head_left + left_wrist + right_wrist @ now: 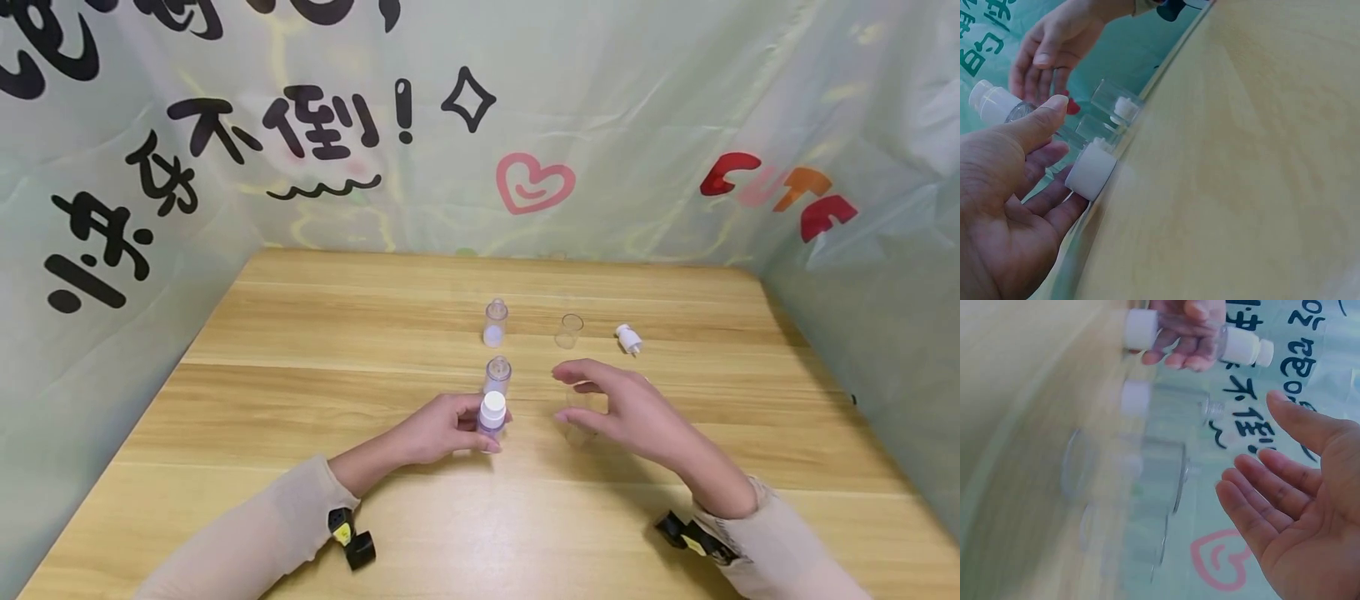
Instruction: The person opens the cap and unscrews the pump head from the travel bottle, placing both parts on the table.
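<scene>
Upright on the wooden table, a small clear bottle with a white pump top [492,408] is held between the thumb and fingers of my left hand [442,429]. Its white base [1092,172] shows low in the left wrist view. My right hand [626,408] hovers to its right, fingers and thumb spread, holding nothing. Below that hand stands a clear cap [1175,478], partly hidden by the fingers in the head view. Directly behind the held bottle is another clear bottle [498,373] without a pump.
Farther back stand a third clear bottle [495,323] and a second clear cap [570,331]. A loose white pump head [628,339] lies to their right. Printed sheeting [622,100] encloses the back and sides of the table [337,317].
</scene>
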